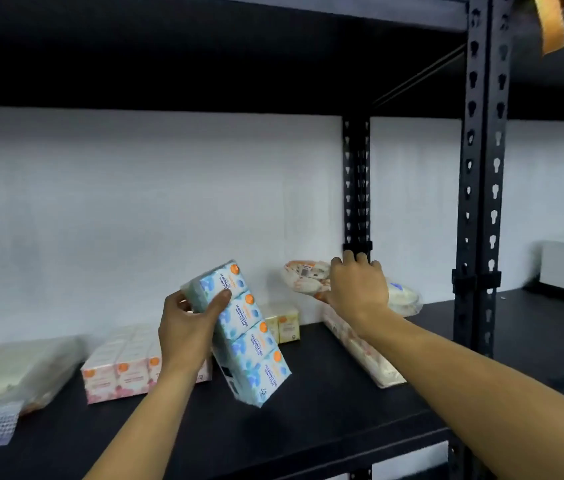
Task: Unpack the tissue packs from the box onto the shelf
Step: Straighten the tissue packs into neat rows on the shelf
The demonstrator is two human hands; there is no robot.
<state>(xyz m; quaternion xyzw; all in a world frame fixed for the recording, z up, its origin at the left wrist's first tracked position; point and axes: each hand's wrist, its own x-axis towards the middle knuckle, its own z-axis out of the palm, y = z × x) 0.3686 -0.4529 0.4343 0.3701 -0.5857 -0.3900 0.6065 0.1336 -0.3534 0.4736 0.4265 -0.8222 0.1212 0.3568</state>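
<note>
My left hand (pixel 187 327) grips a long blue-patterned tissue pack (pixel 253 344) near its upper end and holds it tilted over the black shelf (pixel 308 427). The pack's lower end is close to the shelf board. My right hand (pixel 356 289) reaches to the back right and holds a white and orange wrapped tissue pack (pixel 305 277) from its right side, thumb below it. A pink tissue pack (pixel 121 368) lies on the shelf left of my left hand. A small yellow tissue pack (pixel 285 323) stands at the back. The box is out of view.
A long pale pack (pixel 363 355) lies under my right forearm. A white wrapped bundle (pixel 405 299) sits behind my right hand. Clear-wrapped packs (pixel 14 375) lie at the far left. Black perforated uprights (pixel 481 202) stand at the right, and another shelf board runs overhead.
</note>
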